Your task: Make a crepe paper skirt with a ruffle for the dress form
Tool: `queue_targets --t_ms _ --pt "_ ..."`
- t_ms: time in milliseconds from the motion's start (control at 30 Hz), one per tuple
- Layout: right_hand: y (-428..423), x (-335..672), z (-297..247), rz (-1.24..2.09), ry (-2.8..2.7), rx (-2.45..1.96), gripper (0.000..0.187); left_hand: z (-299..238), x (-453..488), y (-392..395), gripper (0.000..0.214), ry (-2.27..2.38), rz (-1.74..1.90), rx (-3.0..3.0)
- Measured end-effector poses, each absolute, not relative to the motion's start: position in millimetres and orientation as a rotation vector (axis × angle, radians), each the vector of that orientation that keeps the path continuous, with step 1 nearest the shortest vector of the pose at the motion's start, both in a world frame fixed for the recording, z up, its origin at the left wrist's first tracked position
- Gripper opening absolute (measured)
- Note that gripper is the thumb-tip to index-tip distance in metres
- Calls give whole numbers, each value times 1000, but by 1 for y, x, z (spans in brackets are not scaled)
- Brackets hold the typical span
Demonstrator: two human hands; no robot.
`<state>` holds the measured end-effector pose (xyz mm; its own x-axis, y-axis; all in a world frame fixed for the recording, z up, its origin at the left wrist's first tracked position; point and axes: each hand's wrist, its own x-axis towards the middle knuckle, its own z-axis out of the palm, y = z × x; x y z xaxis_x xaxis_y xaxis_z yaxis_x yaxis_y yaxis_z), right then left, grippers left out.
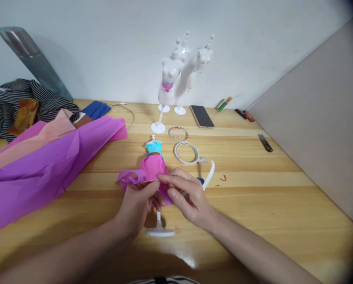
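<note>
A small dress form (154, 148) lies tilted towards me, in a turquoise top with a brown waistband and a pink crepe paper skirt (153, 167). A purple crepe paper strip (130, 176) runs along the skirt's lower edge, its loose end curling out to the left. My left hand (139, 201) pinches the strip against the hem between thumb and fingers. From the other side my right hand (188, 193) closes on the hem, index fingertip on the edge and thumb just below by the purple paper. The white stand base (159, 232) shows beneath my hands.
A roll of white double-sided tape (186, 153) with a loose tail lies right of the form, near a clear ring (178, 133). White dress forms (167, 79), a phone (201, 116) and a craft knife (265, 142) are farther off. Purple crepe sheets (61, 165) cover the left.
</note>
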<state>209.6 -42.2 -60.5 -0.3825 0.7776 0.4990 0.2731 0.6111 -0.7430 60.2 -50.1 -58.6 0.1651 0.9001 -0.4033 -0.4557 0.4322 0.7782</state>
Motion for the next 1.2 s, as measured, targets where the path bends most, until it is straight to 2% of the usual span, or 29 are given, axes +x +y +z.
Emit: queue_targets --t_ms 467,700,1200 --pt "-39 209 -65 995 -1697 -826 29 -56 61 -49 24 1057 1017 509" --pt "-39 204 -67 782 -1738 -937 17 -59 61 -51 24 993 1029 508" --pt "-40 204 -68 574 -1851 -902 20 -56 59 -54 21 950 1011 479"
